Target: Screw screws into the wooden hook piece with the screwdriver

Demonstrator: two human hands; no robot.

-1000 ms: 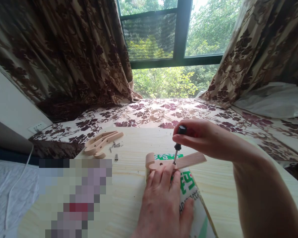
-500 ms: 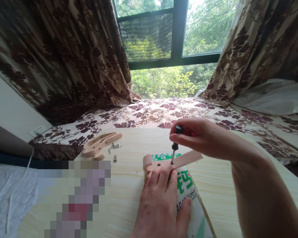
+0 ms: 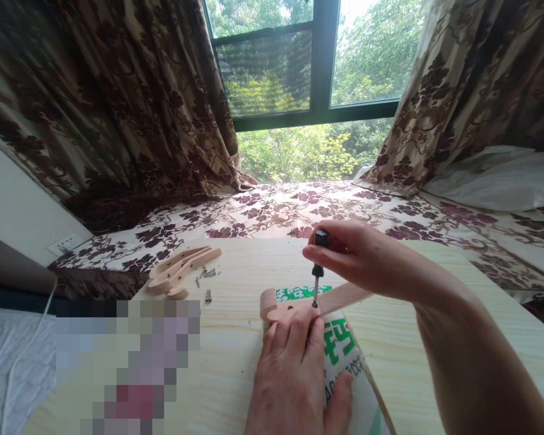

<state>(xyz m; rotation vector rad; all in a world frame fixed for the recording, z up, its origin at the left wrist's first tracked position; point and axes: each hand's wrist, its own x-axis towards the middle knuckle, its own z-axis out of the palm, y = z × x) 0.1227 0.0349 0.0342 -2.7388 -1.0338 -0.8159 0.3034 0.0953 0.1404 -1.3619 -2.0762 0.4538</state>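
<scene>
Two jobs: keep the right hand's [image 3: 350, 249] pinched screwdriver [image 3: 318, 270] upright, the wooden piece [image 3: 301, 305] held flat under the left hand's [image 3: 291, 376] close-set fingers.

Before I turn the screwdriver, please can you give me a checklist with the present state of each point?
1. Screwdriver held in the right hand: ok.
2. Left hand resting on the wooden piece: ok.
3. Printed package under the wooden piece: ok.
4. Tip seated properly: cannot tell, too small to see.
5. Loose screws apart from both hands: ok.
</scene>
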